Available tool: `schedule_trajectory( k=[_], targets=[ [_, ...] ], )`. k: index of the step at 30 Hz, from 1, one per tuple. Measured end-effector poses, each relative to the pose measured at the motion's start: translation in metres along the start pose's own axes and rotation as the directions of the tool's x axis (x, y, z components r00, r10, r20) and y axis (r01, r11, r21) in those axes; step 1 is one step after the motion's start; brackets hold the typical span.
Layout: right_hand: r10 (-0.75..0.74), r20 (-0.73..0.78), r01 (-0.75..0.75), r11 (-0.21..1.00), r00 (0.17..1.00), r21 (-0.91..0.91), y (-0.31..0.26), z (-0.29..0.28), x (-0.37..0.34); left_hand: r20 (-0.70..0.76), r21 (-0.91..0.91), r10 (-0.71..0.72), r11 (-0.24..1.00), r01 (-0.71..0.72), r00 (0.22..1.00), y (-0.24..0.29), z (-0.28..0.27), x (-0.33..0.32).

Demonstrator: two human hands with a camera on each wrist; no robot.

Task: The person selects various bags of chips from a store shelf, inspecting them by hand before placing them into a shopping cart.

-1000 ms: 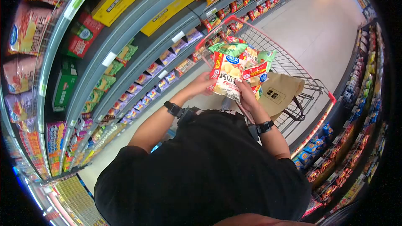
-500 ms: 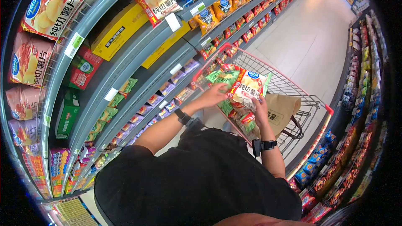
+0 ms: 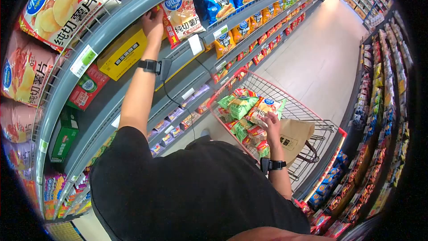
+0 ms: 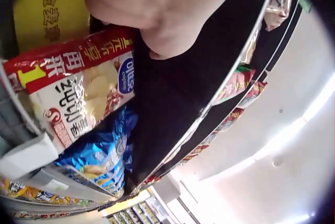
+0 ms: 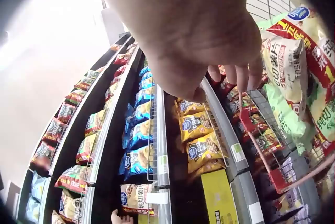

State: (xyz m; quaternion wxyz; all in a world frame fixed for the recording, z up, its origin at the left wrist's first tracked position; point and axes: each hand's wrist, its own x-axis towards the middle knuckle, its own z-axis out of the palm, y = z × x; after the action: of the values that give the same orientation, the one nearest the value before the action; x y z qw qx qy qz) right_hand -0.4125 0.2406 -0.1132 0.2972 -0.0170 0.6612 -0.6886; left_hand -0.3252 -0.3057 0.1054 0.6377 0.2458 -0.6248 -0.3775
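Note:
At the upper shelf, the left hand [image 3: 152,24] reaches in beside the red left edge of a white and red chip bag [image 3: 180,17]; its fingertips are close to that edge, and any grip is hard to make out. In the left wrist view, the hand [image 4: 162,9] hangs just over the same bag [image 4: 84,96]. Over the shopping cart [image 3: 292,90], the right hand [image 3: 273,131] has loosely bent fingers at a white and red chip bag [image 3: 263,110] on a pile with green bags [image 3: 240,107]. The right wrist view shows the hand [image 5: 209,51] with its fingers hanging beside the pile.
Blue chip bags [image 3: 214,1] and orange ones [image 3: 224,44] line the shelves beyond the left hand. A yellow box [image 3: 122,56] stands below it. A brown paper bag [image 3: 294,140] is in the cart. Another stocked shelf runs along the right.
The left hand has gone from the cart up and left to the shelf. The white and red bag, earlier held by the right hand, now rests on the pile. The right hand has lowered slightly.

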Motion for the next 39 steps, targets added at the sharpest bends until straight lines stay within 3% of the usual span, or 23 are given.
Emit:
schedule_trajectory(
  k=[2,5,6,9,12,15,16,21,23,25,28,31,32,35,36,39],
  targets=[
    [-0.007,0.026,0.007,1.0,1.0,-0.006,-0.001,0.006,-0.003,0.125,0.17,-0.042,0.985,0.021,0.991,0.009,0.001,0.017],
    [-0.013,0.028,0.011,0.999,1.0,0.052,-0.004,0.008,-0.008,0.017,0.264,-0.013,0.964,0.008,1.0,0.019,0.016,0.016],
    [-0.012,0.017,0.01,0.998,1.0,0.065,-0.003,0.006,-0.009,0.048,0.196,0.046,0.979,-0.054,0.998,0.016,0.018,0.018],
    [0.001,-0.012,0.001,0.995,1.0,0.097,-0.002,0.002,-0.015,-0.003,0.359,0.142,0.924,-0.131,0.99,0.015,0.023,0.016],
    [0.019,-0.024,-0.016,0.992,1.0,0.123,-0.005,-0.004,-0.021,0.089,0.088,-0.021,0.996,0.013,0.996,0.034,0.015,-0.004],
    [0.024,0.01,-0.025,0.99,1.0,0.137,-0.003,-0.011,-0.018,-0.011,0.066,0.062,0.996,-0.061,0.998,0.081,0.008,-0.042],
    [0.022,0.028,-0.026,0.993,0.999,0.117,-0.006,-0.012,-0.019,0.003,0.138,0.06,0.989,-0.06,0.998,0.087,0.0,-0.049],
    [-0.01,0.211,0.014,1.0,0.977,-0.018,-0.021,-0.008,-0.021,0.101,0.028,0.345,0.936,-0.35,0.933,0.152,-0.03,-0.112],
    [-0.09,0.379,0.118,0.992,0.921,-0.052,-0.037,0.001,-0.028,0.126,0.002,0.452,0.89,-0.456,0.883,0.186,-0.042,-0.144],
    [-0.218,0.513,0.237,0.971,0.83,0.029,-0.053,0.022,-0.044,0.241,0.031,0.423,0.896,-0.442,0.874,0.209,-0.054,-0.179],
    [-0.297,0.659,0.27,0.952,0.691,0.145,-0.087,0.05,-0.079,0.406,0.009,0.196,0.976,-0.219,0.893,0.224,-0.062,-0.244],
    [-0.298,0.77,0.191,0.955,0.564,0.229,-0.064,0.059,-0.096,0.5,0.093,-0.102,0.994,0.063,0.86,0.231,-0.079,-0.308],
    [-0.25,0.824,0.296,0.949,0.508,0.106,-0.049,0.054,-0.092,0.496,0.125,-0.198,0.98,0.157,0.845,0.235,-0.087,-0.329],
    [0.055,0.868,-0.054,0.998,0.493,-0.033,-0.046,0.062,-0.117,0.443,0.086,-0.446,0.885,0.458,0.778,0.251,-0.111,-0.36],
    [-0.03,0.821,-0.091,0.991,0.57,0.099,-0.021,0.066,-0.121,0.42,0.037,-0.511,0.835,0.549,0.749,0.258,-0.122,-0.368],
    [0.043,0.782,-0.053,0.999,0.622,-0.012,-0.02,0.086,-0.147,0.416,0.065,-0.623,0.747,0.662,0.662,0.262,-0.162,-0.4]
  ],
)
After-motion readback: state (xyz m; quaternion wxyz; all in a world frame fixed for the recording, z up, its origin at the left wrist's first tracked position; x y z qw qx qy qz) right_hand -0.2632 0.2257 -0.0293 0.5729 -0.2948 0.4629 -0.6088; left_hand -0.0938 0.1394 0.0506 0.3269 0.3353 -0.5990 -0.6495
